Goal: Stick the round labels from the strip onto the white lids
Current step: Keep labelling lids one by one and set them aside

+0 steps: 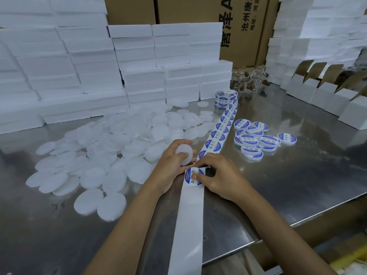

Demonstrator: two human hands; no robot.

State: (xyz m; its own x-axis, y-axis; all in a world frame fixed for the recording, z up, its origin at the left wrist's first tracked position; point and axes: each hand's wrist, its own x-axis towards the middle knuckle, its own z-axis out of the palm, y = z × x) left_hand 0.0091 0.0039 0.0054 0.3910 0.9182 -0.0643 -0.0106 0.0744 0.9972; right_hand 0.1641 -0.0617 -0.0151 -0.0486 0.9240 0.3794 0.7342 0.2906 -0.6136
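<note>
- In the centre of the frame I see my left hand (172,157); it holds 1 white lid (184,154) on edge, with the thumb pressed on the flat face and the fingers curled behind it.
- My right hand (217,176) is just right of it; the thumb and fingers pinch 1 round blue-and-white label (192,176) at its right edge, on the strip (217,133).
- This label sits where the printed part of the strip ends; I cannot tell if it is already lifted from the backing.
- Below the label, the bare white backing paper (188,225) runs down over the table edge to the bottom of the frame.
- Above the hands, the strip goes up and to the right to the roll (226,98), which stands in the upper centre.
- A large heap of plain white lids (103,155) covers the steel table (297,175) at the centre left.
- A small group of labelled lids (256,139) lies at the centre right, well apart from the plain heap.
- White foam boxes (79,66) are stacked at the upper left and the upper right.
- Brown cartons (198,10) with printed characters stand behind, at the top of the frame.
- Open white cardboard boxes (321,92) stand in a row at the right edge.
</note>
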